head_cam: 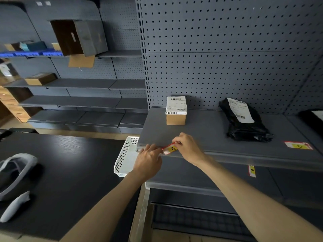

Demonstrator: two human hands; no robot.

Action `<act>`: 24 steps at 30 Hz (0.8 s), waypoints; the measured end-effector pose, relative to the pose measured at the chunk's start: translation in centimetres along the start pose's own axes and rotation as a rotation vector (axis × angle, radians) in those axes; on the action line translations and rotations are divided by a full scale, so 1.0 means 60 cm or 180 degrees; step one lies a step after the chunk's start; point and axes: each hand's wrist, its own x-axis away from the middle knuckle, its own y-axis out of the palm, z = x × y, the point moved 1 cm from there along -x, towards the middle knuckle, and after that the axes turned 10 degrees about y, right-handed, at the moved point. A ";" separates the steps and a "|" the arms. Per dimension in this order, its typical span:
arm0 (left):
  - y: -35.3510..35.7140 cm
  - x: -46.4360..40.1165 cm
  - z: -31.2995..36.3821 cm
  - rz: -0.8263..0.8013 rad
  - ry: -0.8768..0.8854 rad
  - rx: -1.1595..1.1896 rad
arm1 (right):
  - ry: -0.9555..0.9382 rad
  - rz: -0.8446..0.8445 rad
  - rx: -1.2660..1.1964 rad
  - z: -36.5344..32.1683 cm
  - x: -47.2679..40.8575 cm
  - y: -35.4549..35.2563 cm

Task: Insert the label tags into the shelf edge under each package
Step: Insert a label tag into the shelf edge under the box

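Observation:
A red-and-yellow label tag marked "A" (171, 148) is pinched between my left hand (148, 160) and my right hand (187, 148) right at the grey shelf edge (244, 157), below and in front of a small cardboard box (176, 110) with a white shipping label. A black plastic mailer (244, 121) lies further right on the same shelf. Near it, a second tag marked "C" (298, 145) lies flat on the shelf top. Another tag (251, 171) hangs just below the shelf edge.
A white perforated basket (122, 158) stands on the black table (70, 172) beside the shelf's left end. White curved objects (15, 170) lie at the table's left. Pegboard backs the shelf; other grey shelves with cardboard boxes (78, 37) run off to the left.

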 end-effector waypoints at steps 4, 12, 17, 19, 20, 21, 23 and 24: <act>0.001 0.001 -0.004 -0.0039 0.0008 0.0022 | -0.0081 0.0011 0.0453 -0.008 0.002 0.009; -0.023 -0.021 0.002 -0.0286 -0.0047 0.0044 | 0.0028 0.0127 0.0417 -0.001 0.017 -0.018; -0.048 -0.057 0.032 -0.0194 0.0053 -0.0048 | 0.0140 0.0360 0.0585 0.043 0.048 -0.087; -0.053 -0.080 0.060 -0.0173 0.0093 -0.0026 | 0.0192 0.0507 0.0658 0.069 0.064 -0.120; -0.053 -0.092 0.076 -0.0177 0.0108 -0.0022 | 0.0222 0.0573 0.0700 0.085 0.072 -0.137; -0.052 -0.104 0.094 -0.0188 0.0129 -0.0021 | 0.0266 0.0631 0.0737 0.102 0.081 -0.155; -0.046 -0.128 0.134 -0.0227 0.0199 0.0017 | 0.0383 0.0729 0.0790 0.138 0.097 -0.192; -0.041 -0.141 0.156 -0.0255 0.0237 0.0042 | 0.0444 0.0786 0.0819 0.158 0.105 -0.211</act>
